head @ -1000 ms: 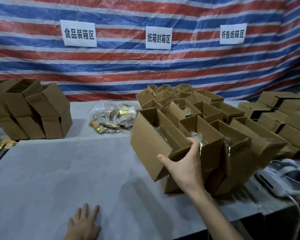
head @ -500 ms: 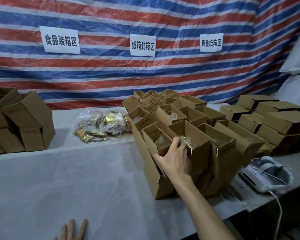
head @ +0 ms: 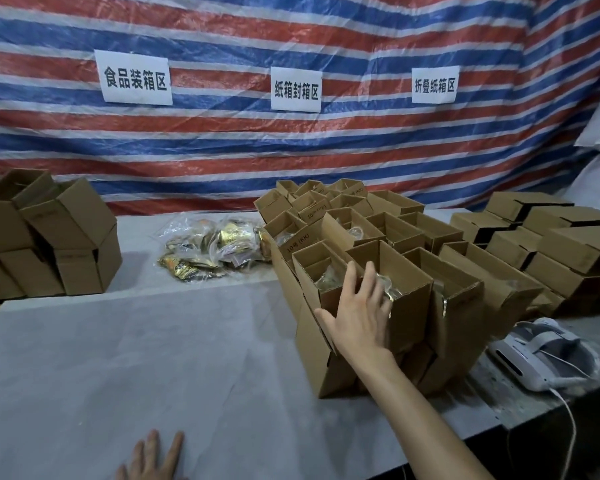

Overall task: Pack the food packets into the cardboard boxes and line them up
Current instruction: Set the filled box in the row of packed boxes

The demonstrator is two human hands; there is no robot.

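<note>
We face a red, white and blue striped tarpaulin point(head: 291, 143) (three paper signs point(head: 296, 89) pinned on it) behind a grey-covered table point(head: 136, 358).

Right hand point(head: 359, 320) outstretched, left hand point(head: 153, 459) flat.

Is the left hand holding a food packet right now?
No, the left hand lies flat and empty on the grey table cover, while the food packets sit in a pile farther back.

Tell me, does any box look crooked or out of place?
Yes. The front box under the right hand leans left, out of line with its neighbours. On the far left, the top boxes sit tilted on their stack.
</note>
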